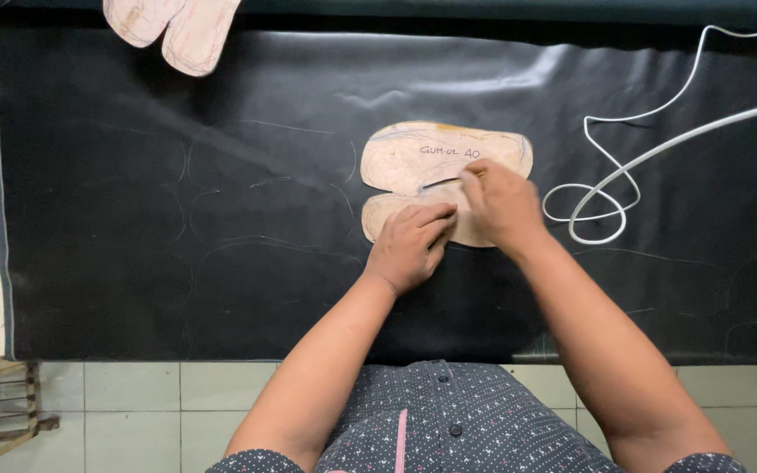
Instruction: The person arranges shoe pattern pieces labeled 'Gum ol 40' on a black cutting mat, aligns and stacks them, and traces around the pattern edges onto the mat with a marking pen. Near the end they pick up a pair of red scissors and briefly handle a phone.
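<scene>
Our left hand (409,245) presses flat on lower cardboard sole pattern (396,213) | right hand (501,203) fingers pinch pencil (459,180) | black sheet (177,219) beneath

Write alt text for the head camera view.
A left hand presses a tan cardboard sole-shaped template onto a black leather-like sheet while the right hand traces along it with a thin pen. A white cord loops alongside.

Tan cardboard pattern (445,158) with pen lines, black sheet (177,193) faintly outlined, white cord (624,166), pale green tiles (133,403), dark dotted shirt (466,420)
</scene>
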